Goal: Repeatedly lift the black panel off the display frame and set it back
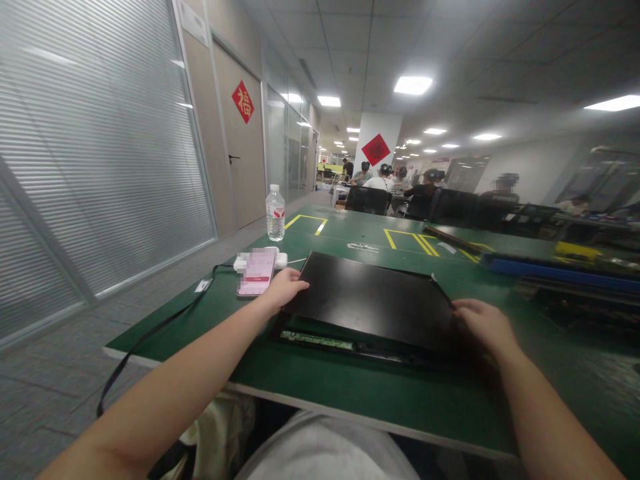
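A dark, glossy flat screen panel (pixel 370 297) lies tilted in front of me, its near edge raised above a black frame (pixel 385 353). Along that frame's near side shows a narrow green circuit board (pixel 317 341). My left hand (pixel 287 290) grips the panel's left edge, thumb on top. At the right edge my right hand (pixel 485 323) is closed on the panel, with its fingertips partly hidden and blurred. Beyond my left hand lies a phone (pixel 259 272) with a pink screen.
A water bottle (pixel 275 213) stands behind the phone, near a white power strip (pixel 280 259) with a black cable (pixel 165 321). Yellow tape marks the green table (pixel 200 337). Long blue and black parts (pixel 560 269) lie at right. Several people sit in the background.
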